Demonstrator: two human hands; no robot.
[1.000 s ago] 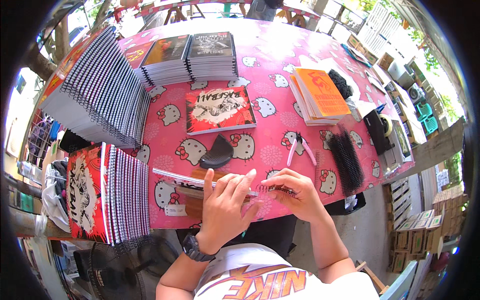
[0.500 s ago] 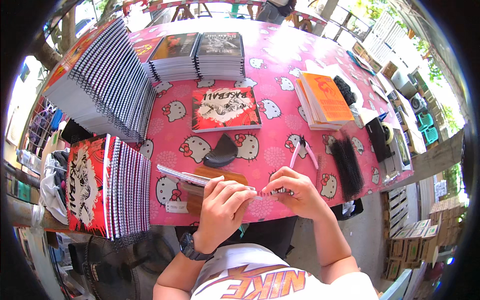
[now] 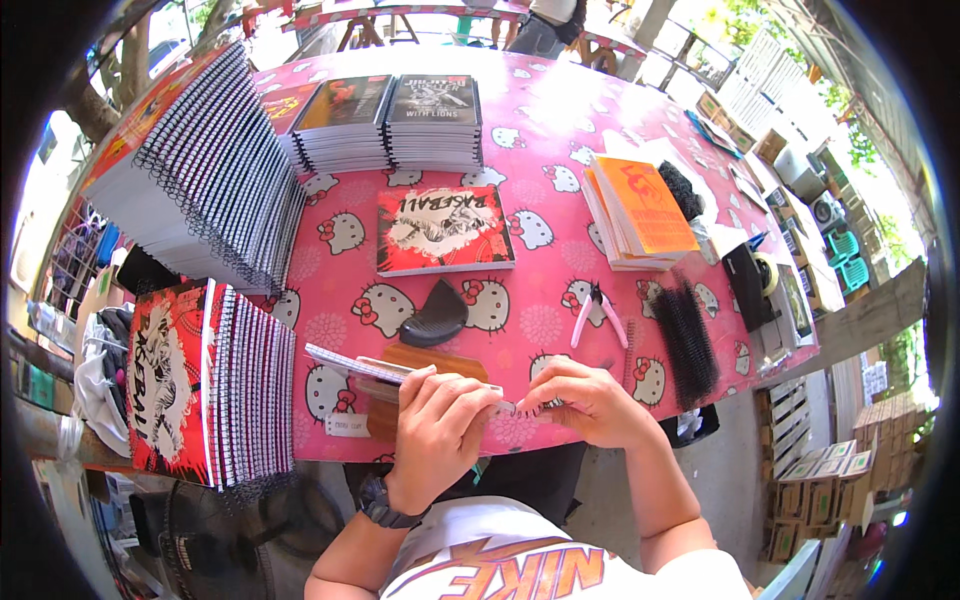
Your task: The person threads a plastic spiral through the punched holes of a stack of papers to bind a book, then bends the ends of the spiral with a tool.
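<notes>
Near the table's front edge, my left hand (image 3: 440, 415) is closed around a thin book (image 3: 345, 362), seen nearly edge-on and tilted. At the book's right end, a dark spiral binding coil (image 3: 522, 410) bridges the short gap to my right hand (image 3: 590, 400), whose thumb and fingers pinch it. How far the coil runs into the book is hidden by my left fingers. A brown wooden board (image 3: 385, 418) lies under the held book. Beyond my hands are a black wedge-shaped block (image 3: 436, 314) and pink-handled pliers (image 3: 600, 312), lying with handles spread.
A red-covered book (image 3: 445, 230) lies mid-table. Tall piles of spiral-bound books (image 3: 215, 180) and red-covered books (image 3: 215, 385) line the left; dark-covered books (image 3: 432, 125) stand behind. Rightward are orange-covered booklets (image 3: 645, 215), a bundle of black coils (image 3: 685, 345) and a tape dispenser (image 3: 755, 280).
The whole view has shifted slightly. My right fingers have rolled a little on the coil, while my left hand keeps its hold on the book.
</notes>
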